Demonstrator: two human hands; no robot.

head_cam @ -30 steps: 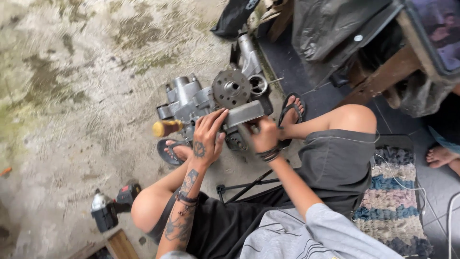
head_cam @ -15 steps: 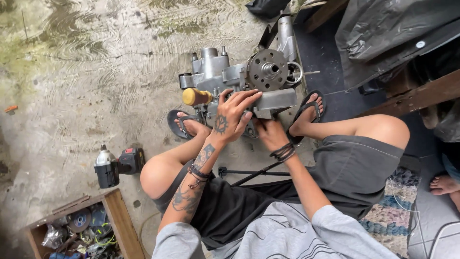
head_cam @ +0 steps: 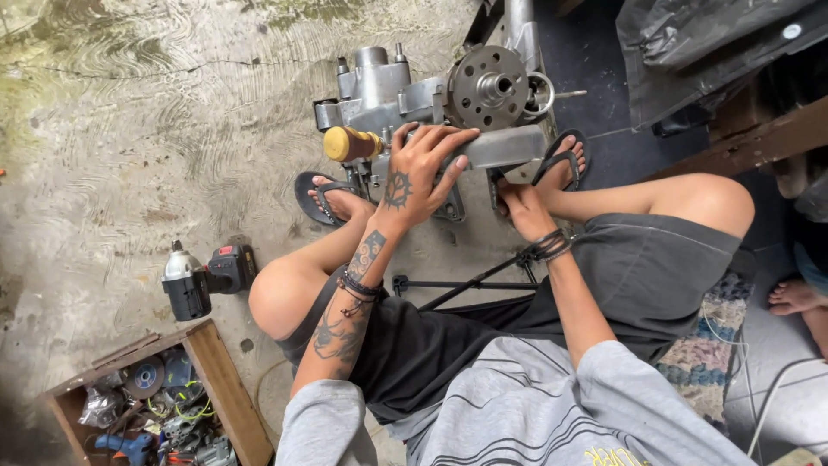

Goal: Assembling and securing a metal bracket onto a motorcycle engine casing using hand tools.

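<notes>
- Head view, surroundings: a metal engine block (head_cam: 405, 95) sits on the concrete floor (head_cam: 129, 155) between the person's sandalled feet, near the top edge of the view.
- A round flywheel (head_cam: 487, 86) faces up on the engine's right part, with a grey flat bar (head_cam: 504, 145) lying across just below it.
- A yellow-handled tool (head_cam: 349, 143) lies against the engine's left side, its handle sticking out to the left.
- An impact driver (head_cam: 203, 278) lies on the floor left of the person's left knee, well apart from the engine.
- A wooden box (head_cam: 220, 380) of tools and parts stands at the lower left corner.
- A black rod (head_cam: 470, 280) lies on the floor between the legs.
- A rug (head_cam: 711, 345) is at the right, and another person's bare foot (head_cam: 798, 298) shows at the right edge.
- Left hand (head_cam: 418, 177): palm down over the engine, fingers spread apart, tips resting on the bar's left end, just beside the yellow handle.
- Right hand (head_cam: 522, 207): reaches under the bar's right end; its fingers are hidden, so I cannot tell whether they grip.
- Room: open floor spreads left of the engine; dark covered clutter (head_cam: 716, 43) crowds the upper right corner, and the knees close in both sides.
</notes>
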